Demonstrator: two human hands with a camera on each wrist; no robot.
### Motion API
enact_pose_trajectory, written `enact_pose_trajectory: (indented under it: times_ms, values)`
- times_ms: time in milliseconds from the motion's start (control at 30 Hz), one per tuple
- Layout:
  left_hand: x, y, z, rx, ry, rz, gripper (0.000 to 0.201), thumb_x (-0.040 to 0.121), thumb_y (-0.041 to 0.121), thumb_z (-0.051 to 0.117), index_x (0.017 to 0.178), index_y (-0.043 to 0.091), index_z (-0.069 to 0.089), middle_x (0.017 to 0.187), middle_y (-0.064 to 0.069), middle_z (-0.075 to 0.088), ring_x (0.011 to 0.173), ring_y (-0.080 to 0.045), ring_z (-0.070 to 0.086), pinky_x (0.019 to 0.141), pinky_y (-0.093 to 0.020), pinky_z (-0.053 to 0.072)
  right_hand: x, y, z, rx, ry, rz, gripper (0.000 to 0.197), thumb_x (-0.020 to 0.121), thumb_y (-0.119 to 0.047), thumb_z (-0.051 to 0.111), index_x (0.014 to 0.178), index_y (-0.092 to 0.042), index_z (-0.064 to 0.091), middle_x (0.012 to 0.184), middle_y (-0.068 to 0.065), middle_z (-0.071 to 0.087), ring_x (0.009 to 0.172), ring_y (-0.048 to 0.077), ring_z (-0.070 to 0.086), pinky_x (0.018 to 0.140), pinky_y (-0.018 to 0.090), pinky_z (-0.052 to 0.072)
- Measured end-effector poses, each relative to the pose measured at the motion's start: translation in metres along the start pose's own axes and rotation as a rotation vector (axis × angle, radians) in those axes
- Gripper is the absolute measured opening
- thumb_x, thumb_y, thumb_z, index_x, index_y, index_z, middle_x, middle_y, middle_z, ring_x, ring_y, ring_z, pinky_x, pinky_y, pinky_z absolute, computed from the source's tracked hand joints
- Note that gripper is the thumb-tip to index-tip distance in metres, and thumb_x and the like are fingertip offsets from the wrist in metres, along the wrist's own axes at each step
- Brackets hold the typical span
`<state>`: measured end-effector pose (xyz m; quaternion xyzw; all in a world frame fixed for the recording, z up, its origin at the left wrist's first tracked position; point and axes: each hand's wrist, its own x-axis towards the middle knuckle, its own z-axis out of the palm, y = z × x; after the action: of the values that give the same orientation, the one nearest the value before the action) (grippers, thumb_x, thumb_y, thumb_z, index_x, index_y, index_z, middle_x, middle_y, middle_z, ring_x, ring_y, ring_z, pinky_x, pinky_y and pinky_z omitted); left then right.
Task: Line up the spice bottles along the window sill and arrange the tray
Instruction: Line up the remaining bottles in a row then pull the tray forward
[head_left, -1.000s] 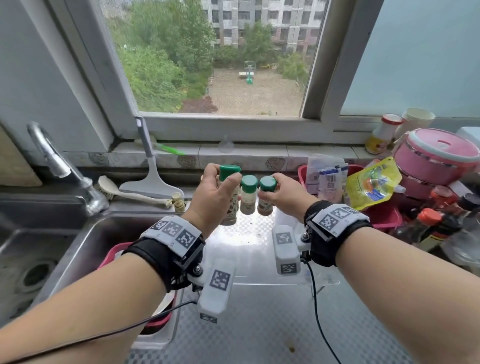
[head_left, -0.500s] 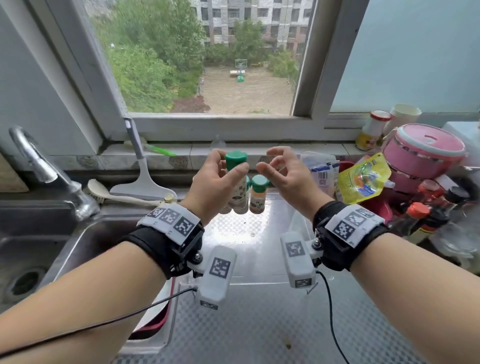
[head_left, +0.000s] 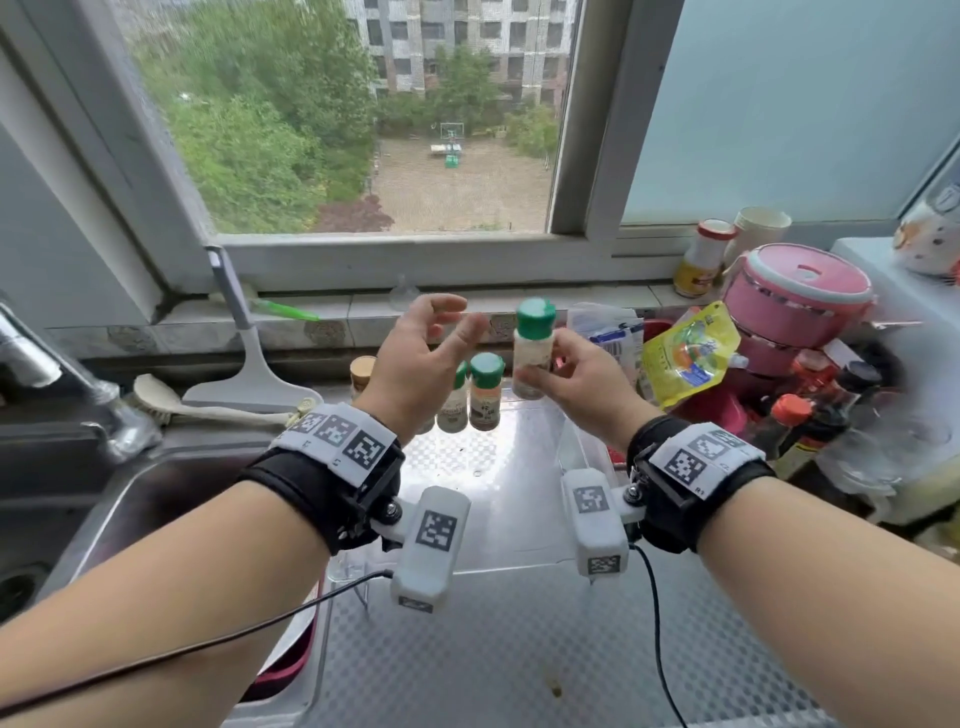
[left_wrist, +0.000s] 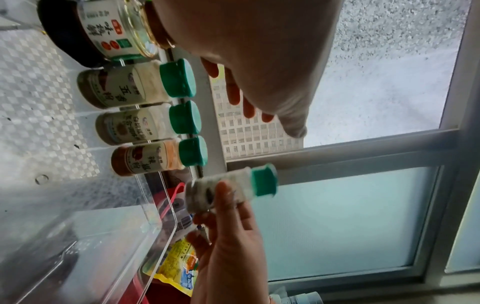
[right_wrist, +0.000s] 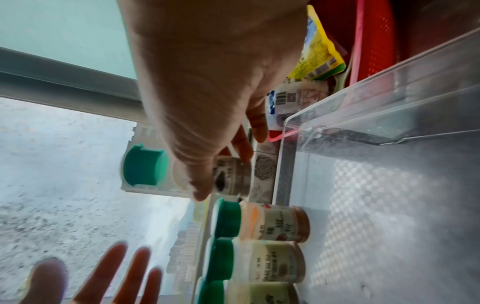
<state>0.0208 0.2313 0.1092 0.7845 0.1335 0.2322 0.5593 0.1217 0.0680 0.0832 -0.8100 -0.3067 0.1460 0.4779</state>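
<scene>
My right hand (head_left: 551, 366) pinches a green-capped spice bottle (head_left: 533, 347) by its lower body and holds it upright in the air, above the far right corner of the clear plastic tray (head_left: 519, 525). My left hand (head_left: 441, 325) hovers open just left of it, holding nothing. Three more green-capped bottles (left_wrist: 145, 123) stand in a row at the tray's far end, beside a brown-lidded jar (left_wrist: 111, 30). The tiled window sill (head_left: 332, 314) runs behind them. In the right wrist view the held bottle (right_wrist: 231, 178) sits above the row (right_wrist: 262, 222).
Right of the tray are a red basket (head_left: 711, 410), a yellow pouch (head_left: 688, 353), pink stacked containers (head_left: 795, 296) and sauce bottles (head_left: 795, 431). A squeegee (head_left: 244, 364) and a brush (head_left: 171, 402) lie at the left, by the faucet (head_left: 47, 374) and the sink (head_left: 130, 499).
The tall green-capped bottle passed from my left hand to my right hand. My left hand let go and opened. The right hand left the row and now holds the bottle to the right.
</scene>
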Motion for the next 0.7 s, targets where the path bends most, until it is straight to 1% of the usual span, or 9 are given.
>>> enact_pose_trajectory:
  times_ms: [67, 133, 200, 300, 367, 400, 467, 567, 700]
  values:
    - [0.001, -0.006, -0.007, 0.015, 0.114, -0.015, 0.024, 0.093, 0.041, 0.053, 0.108, 0.022, 0.056, 0.101, 0.005, 0.061, 0.097, -0.013, 0.058, 0.081, -0.02, 0.047, 0.002, 0.014, 0.001, -0.077, 0.016, 0.089, 0.037, 0.084, -0.029, 0.068, 0.117, -0.017, 0.057, 0.104, -0.003, 0.066, 0.096, 0.015, 0.062, 0.094, 0.043, 0.051]
    - [0.001, -0.012, -0.013, 0.01, 0.206, -0.033, 0.021, 0.095, 0.04, 0.05, 0.103, 0.021, 0.056, 0.093, 0.005, 0.058, 0.085, -0.009, 0.055, 0.078, -0.022, 0.044, 0.006, 0.024, 0.006, -0.151, 0.001, 0.161, 0.04, 0.082, -0.029, 0.07, 0.119, -0.019, 0.056, 0.113, 0.0, 0.066, 0.103, 0.019, 0.061, 0.099, 0.046, 0.048]
    - [0.002, -0.017, -0.02, -0.008, 0.255, -0.05, 0.023, 0.095, 0.041, 0.049, 0.102, 0.02, 0.056, 0.089, 0.006, 0.056, 0.08, -0.008, 0.052, 0.077, -0.024, 0.043, 0.007, 0.029, 0.012, -0.181, -0.008, 0.2, 0.037, 0.081, -0.03, 0.071, 0.113, -0.022, 0.057, 0.113, 0.0, 0.066, 0.106, 0.021, 0.061, 0.103, 0.048, 0.043]
    - [0.001, -0.024, -0.029, -0.034, 0.285, -0.089, 0.028, 0.093, 0.049, 0.045, 0.102, 0.024, 0.052, 0.077, 0.008, 0.05, 0.067, -0.011, 0.046, 0.067, -0.029, 0.042, 0.01, 0.03, 0.022, -0.192, -0.015, 0.202, 0.04, 0.082, -0.026, 0.071, 0.117, -0.019, 0.056, 0.117, 0.003, 0.065, 0.105, 0.018, 0.058, 0.099, 0.037, 0.042]
    - [0.0, -0.027, -0.035, -0.075, 0.313, -0.118, 0.034, 0.089, 0.055, 0.044, 0.102, 0.025, 0.051, 0.078, 0.007, 0.05, 0.067, -0.015, 0.047, 0.067, -0.039, 0.044, 0.012, 0.028, 0.028, -0.205, -0.02, 0.205, 0.045, 0.082, -0.023, 0.071, 0.123, -0.015, 0.055, 0.121, 0.004, 0.064, 0.102, 0.015, 0.054, 0.094, 0.032, 0.04]
    - [-0.001, -0.027, -0.037, -0.085, 0.331, -0.132, 0.035, 0.09, 0.054, 0.044, 0.104, 0.022, 0.05, 0.079, 0.006, 0.05, 0.069, -0.017, 0.048, 0.069, -0.041, 0.046, 0.013, 0.028, 0.029, -0.211, -0.018, 0.214, 0.045, 0.082, -0.023, 0.071, 0.124, -0.015, 0.054, 0.121, 0.004, 0.064, 0.101, 0.014, 0.053, 0.092, 0.031, 0.04]
    - [-0.004, -0.026, -0.039, -0.124, 0.349, -0.158, 0.032, 0.096, 0.045, 0.044, 0.107, 0.016, 0.049, 0.078, 0.004, 0.051, 0.068, -0.017, 0.049, 0.067, -0.038, 0.046, 0.015, 0.029, 0.031, -0.214, -0.015, 0.239, 0.044, 0.083, -0.021, 0.07, 0.124, -0.015, 0.055, 0.121, 0.005, 0.065, 0.1, 0.015, 0.053, 0.091, 0.031, 0.039]
    - [-0.009, -0.029, -0.043, -0.152, 0.364, -0.178, 0.028, 0.098, 0.04, 0.044, 0.107, 0.014, 0.049, 0.077, 0.004, 0.052, 0.065, -0.013, 0.05, 0.065, -0.032, 0.046, 0.018, 0.03, 0.033, -0.23, -0.008, 0.254, 0.044, 0.083, -0.022, 0.069, 0.124, -0.016, 0.054, 0.12, 0.006, 0.065, 0.099, 0.016, 0.054, 0.09, 0.032, 0.04]
    - [-0.015, -0.032, -0.046, -0.107, 0.377, -0.208, 0.029, 0.097, 0.042, 0.043, 0.108, 0.017, 0.051, 0.078, 0.008, 0.053, 0.072, -0.009, 0.05, 0.076, -0.03, 0.045, 0.019, 0.029, 0.036, -0.268, 0.001, 0.261, 0.045, 0.082, -0.026, 0.068, 0.124, -0.018, 0.054, 0.117, 0.004, 0.066, 0.097, 0.016, 0.054, 0.086, 0.03, 0.039]
